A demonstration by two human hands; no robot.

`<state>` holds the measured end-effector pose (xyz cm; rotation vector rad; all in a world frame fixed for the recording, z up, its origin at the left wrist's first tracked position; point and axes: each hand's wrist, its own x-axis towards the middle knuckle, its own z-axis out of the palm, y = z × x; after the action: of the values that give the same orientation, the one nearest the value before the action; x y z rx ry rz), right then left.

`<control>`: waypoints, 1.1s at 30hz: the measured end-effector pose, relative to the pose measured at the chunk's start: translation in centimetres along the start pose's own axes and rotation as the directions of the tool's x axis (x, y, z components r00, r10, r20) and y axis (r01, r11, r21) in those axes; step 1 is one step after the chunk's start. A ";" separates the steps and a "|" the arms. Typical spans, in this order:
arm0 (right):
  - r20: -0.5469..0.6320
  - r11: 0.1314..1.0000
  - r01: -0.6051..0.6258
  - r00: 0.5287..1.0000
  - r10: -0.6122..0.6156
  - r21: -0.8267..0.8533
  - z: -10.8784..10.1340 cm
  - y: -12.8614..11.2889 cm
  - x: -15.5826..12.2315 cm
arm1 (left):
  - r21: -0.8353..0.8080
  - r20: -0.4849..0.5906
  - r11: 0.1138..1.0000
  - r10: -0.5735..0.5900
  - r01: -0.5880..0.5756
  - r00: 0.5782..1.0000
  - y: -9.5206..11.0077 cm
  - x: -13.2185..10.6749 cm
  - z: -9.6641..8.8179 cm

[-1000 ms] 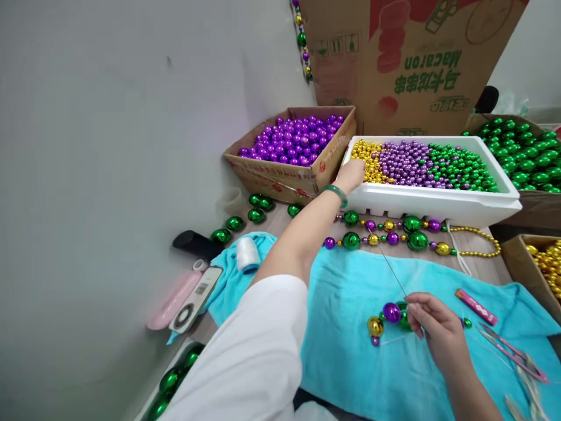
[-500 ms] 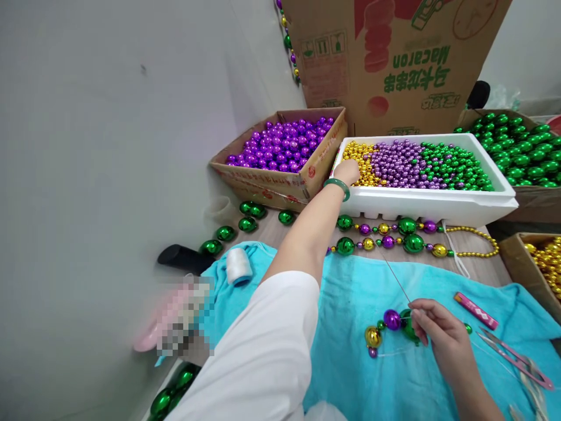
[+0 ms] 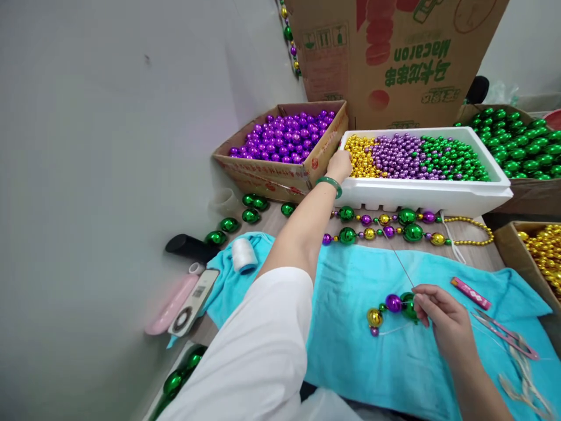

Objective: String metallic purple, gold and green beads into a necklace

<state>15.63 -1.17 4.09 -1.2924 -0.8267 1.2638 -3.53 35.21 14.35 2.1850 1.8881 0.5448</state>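
Note:
My left hand (image 3: 340, 166) reaches over the near left rim of a white foam tray (image 3: 438, 196), its fingers curled down among the small gold beads (image 3: 360, 156); what they hold is hidden. A green bangle (image 3: 329, 185) sits on that wrist. My right hand (image 3: 442, 316) rests on the turquoise towel (image 3: 350, 327), pinching a thin needle (image 3: 397, 257) that points up and left. A short strung piece with a purple bead (image 3: 393, 303), a gold bead (image 3: 374, 317) and a green bead lies against those fingers.
The tray also holds small purple and green beads. A cardboard box of purple balls (image 3: 284, 137) stands left of it, a box of green balls (image 3: 521, 140) to its right, gold balls (image 3: 543, 248) at the right edge. A finished bead strand (image 3: 394, 231), white thread spool (image 3: 243, 255) and snips (image 3: 504, 333) lie nearby.
My left hand has drawn slightly left toward the tray's near corner, still in the gold beads. The right hand keeps the needle in place. The view shifted a little.

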 end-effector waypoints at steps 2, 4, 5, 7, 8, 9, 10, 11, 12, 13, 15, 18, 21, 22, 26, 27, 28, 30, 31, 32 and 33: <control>-0.012 1.000 0.026 1.000 -0.026 -0.012 -0.3 0.0 -0.3 | -0.331 -0.073 0.943 -0.062 0.034 0.995 0.4 -1.3 -0.7; -0.025 0.999 0.040 0.999 -0.041 -0.023 -0.7 0.0 -0.6 | -0.760 -0.035 0.648 -0.126 0.056 0.991 0.7 -4.3 -1.3; -0.027 0.999 0.045 0.999 -0.046 -0.028 -0.8 0.0 -0.8 | -0.893 0.035 0.442 -0.121 0.085 0.992 0.8 -6.5 -1.4; -0.025 0.998 0.049 0.998 -0.050 -0.044 -0.9 0.2 -1.0 | -0.977 0.190 0.082 -0.085 0.197 0.978 0.6 -11.9 -1.2; -0.021 0.997 0.049 0.999 -0.051 -0.052 -0.8 0.3 -1.1 | -0.958 0.284 -0.067 -0.070 0.279 0.956 0.4 -14.9 -0.7; -0.016 0.997 0.052 0.998 -0.053 -0.060 -0.7 0.4 -1.2 | -0.913 0.379 -0.186 -0.054 0.363 0.924 0.1 -17.8 -0.1; -0.010 0.996 0.053 0.998 -0.054 -0.068 -0.5 0.4 -1.3 | -0.860 0.453 -0.284 -0.046 0.423 0.890 -0.2 -20.5 0.6; -0.002 0.995 0.055 0.998 -0.055 -0.079 -0.3 0.5 -1.4 | -0.809 0.508 -0.363 -0.034 0.463 0.861 -0.5 -22.9 1.5; 0.007 0.994 0.056 0.998 -0.055 -0.094 0.0 0.5 -1.5 | -0.769 0.533 -0.431 -0.027 0.471 0.846 -0.9 -24.9 2.3; 0.017 0.992 0.057 0.998 -0.055 -0.113 0.2 0.6 -1.7 | -0.740 0.550 -0.478 -0.026 0.473 0.835 -1.2 -26.5 2.9; 0.034 0.986 0.065 0.998 -0.060 -0.156 0.6 0.6 -2.2 | -0.708 0.572 -0.527 -0.039 0.470 0.819 -1.6 -28.5 3.8; 0.046 0.973 0.091 0.995 -0.083 -0.210 0.9 0.8 -3.3 | -0.673 0.615 -0.566 -0.069 0.477 0.786 -2.0 -29.7 4.0; 0.052 0.963 0.095 0.995 -0.084 -0.253 1.1 1.2 -4.2 | -0.648 0.633 -0.628 -0.128 0.432 0.764 -2.3 -30.1 3.6; 0.054 0.960 0.088 0.996 -0.077 -0.266 1.2 1.4 -4.4 | -0.649 0.631 -0.644 -0.156 0.406 0.760 -2.4 -30.2 3.5; 0.077 0.947 0.079 0.995 -0.058 -0.313 1.4 1.9 -4.8 | -0.651 0.607 -0.682 -0.204 0.333 0.768 -2.4 -30.8 3.0; 0.088 0.942 0.089 0.994 -0.064 -0.324 1.4 2.0 -4.8 | -0.649 0.600 -0.689 -0.206 0.321 0.773 -2.3 -31.0 2.9; 0.099 0.936 0.101 0.993 -0.072 -0.336 1.4 2.0 -4.8 | -0.649 0.594 -0.695 -0.210 0.309 0.777 -2.3 -31.1 2.8; 0.117 0.924 0.125 0.989 -0.088 -0.362 1.3 2.1 -4.8 | -0.655 0.578 -0.701 -0.226 0.280 0.784 -2.2 -31.2 2.7; 0.124 0.918 0.132 0.988 -0.091 -0.375 1.2 2.0 -4.9 | -0.660 0.568 -0.702 -0.233 0.267 0.789 -2.2 -31.3 2.6; 0.127 0.912 0.136 0.987 -0.094 -0.386 1.2 2.0 -4.9 | -0.665 0.558 -0.702 -0.239 0.256 0.795 -2.1 -31.3 2.6; 0.130 0.907 0.139 0.987 -0.095 -0.397 1.1 2.0 -4.9 | -0.669 0.548 -0.700 -0.240 0.248 0.801 -2.1 -31.3 2.6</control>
<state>13.20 -5.96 3.29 -1.4821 -1.2768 1.1071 -8.03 5.00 6.70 -0.0055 0.7028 1.2980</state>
